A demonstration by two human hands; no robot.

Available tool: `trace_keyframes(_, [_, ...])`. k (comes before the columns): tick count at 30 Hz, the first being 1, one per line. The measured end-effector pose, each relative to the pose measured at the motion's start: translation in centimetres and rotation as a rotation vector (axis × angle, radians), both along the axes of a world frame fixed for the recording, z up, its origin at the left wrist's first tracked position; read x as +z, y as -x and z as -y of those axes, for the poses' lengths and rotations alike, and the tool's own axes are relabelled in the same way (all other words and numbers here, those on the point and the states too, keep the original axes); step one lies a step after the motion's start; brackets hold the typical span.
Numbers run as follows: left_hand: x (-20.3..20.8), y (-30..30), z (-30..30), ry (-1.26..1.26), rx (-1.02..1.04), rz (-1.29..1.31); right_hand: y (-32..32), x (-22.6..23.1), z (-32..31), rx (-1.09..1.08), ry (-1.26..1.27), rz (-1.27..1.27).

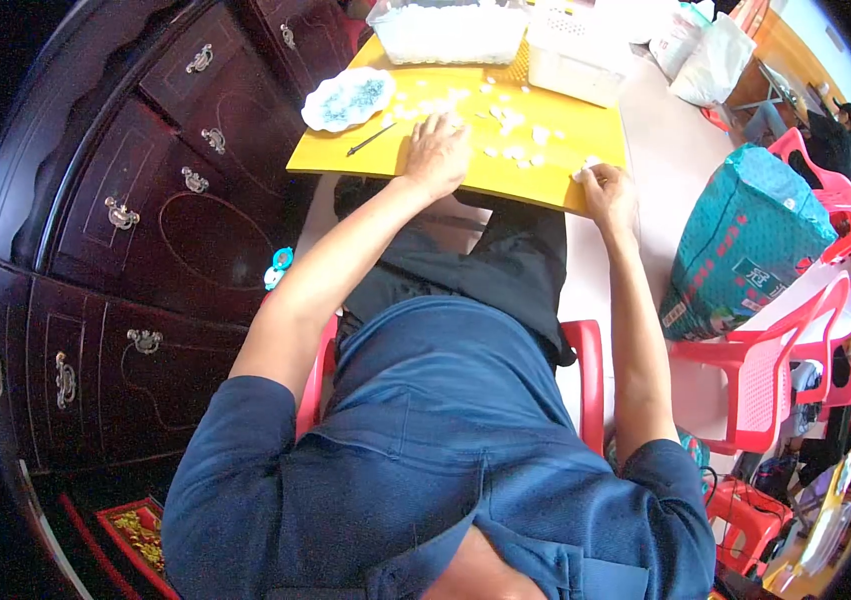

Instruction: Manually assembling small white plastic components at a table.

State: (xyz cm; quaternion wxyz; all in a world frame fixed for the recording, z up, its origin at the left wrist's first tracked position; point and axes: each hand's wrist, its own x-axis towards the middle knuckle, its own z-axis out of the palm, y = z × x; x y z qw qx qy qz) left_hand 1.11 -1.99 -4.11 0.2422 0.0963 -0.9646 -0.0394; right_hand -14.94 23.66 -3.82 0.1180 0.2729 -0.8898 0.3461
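On the yellow tabletop, my left hand lies with its fingers stretched forward, the tips near scattered small white pieces. At the table's right front corner my right hand is closed in a pinch. A small white piece shows at its fingertips; its exact kind is too small to tell. Left of my left hand lies a thin dark pen-like tool. Beyond it sits a white scalloped dish with bluish-grey contents.
A clear tub of white material and a white perforated basket stand at the table's back. Dark wooden drawers line the left side. To the right are a teal woven sack, pink plastic chairs and people farther off.
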Motion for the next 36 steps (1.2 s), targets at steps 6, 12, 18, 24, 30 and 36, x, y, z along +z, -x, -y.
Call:
trace_keyframes(6, [1.2, 1.4, 1.2, 0.085, 0.082, -0.079, 0.0, -0.4, 0.0, -0.019, 0.066, -0.023])
trace_keyframes(12, [1.5, 2.8, 1.5, -0.001, 0.189, 0.134, -0.2, -1.0, 0.3, -0.034, 0.188, -0.052])
trace_keyframes(18, [1.0, 2.8, 1.2, 0.125, 0.105, 0.096, -1.5, 0.5, 0.6, -0.001, 0.249, -0.015])
trace_keyframes(24, [1.7, 3.3, 0.8, 0.105, 0.047, 0.029, -2.2, 1.0, 1.4, 0.086, 0.254, -0.104])
trace_keyframes(30, [1.3, 4.8, 1.8, 0.072, -0.046, -0.118, -2.3, 2.0, 3.9, 0.246, 0.166, -0.089])
trace_keyframes(36, [0.9, 5.1, 1.9, 0.238, -0.052, -0.052, -1.5, 1.8, 7.7, 0.373, -0.032, -0.214])
